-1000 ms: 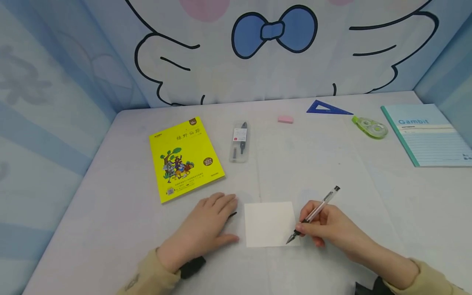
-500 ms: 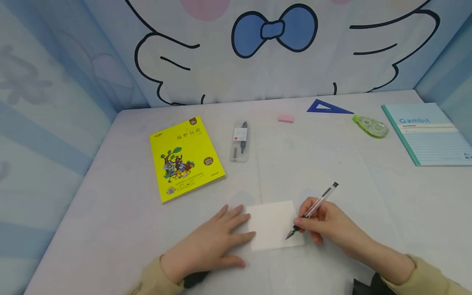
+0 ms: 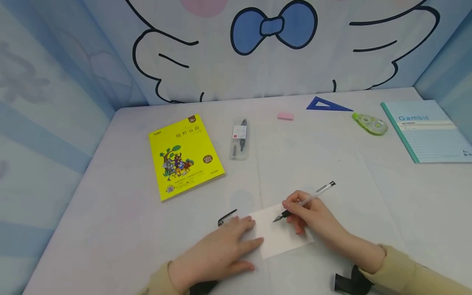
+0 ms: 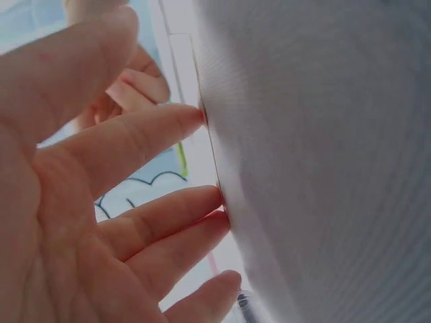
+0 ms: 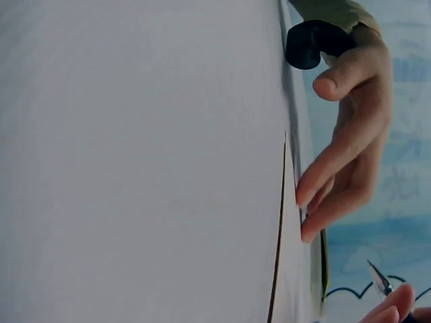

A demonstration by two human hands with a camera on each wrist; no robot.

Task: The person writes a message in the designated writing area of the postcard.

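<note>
A small white sheet of paper (image 3: 273, 241) lies tilted on the table between the two hands. My left hand (image 3: 221, 250) rests at its left edge with fingers spread, the fingertips touching the paper. In the left wrist view those fingers (image 4: 161, 134) look straight and hold nothing. My right hand (image 3: 313, 215) pinches a clear-barrelled pen (image 3: 318, 191) with a black grip, its tip over the paper's upper part. Whether the tip touches cannot be told; in the right wrist view the pen tip (image 5: 378, 274) appears raised. A black pen cap (image 3: 226, 217) lies just beyond the left fingers.
A yellow book (image 3: 186, 157) lies at the left, beside a clear case with a compass (image 3: 239, 139). Farther back are a pink eraser (image 3: 285, 116), a blue set square (image 3: 328, 105), a green correction tape (image 3: 370, 124) and a notebook (image 3: 427, 131) at right.
My left hand has moved right onto the paper's edge, uncovering the pen cap. The paper has turned counterclockwise and shifted slightly right. My right hand with the pen has moved left and up over it.
</note>
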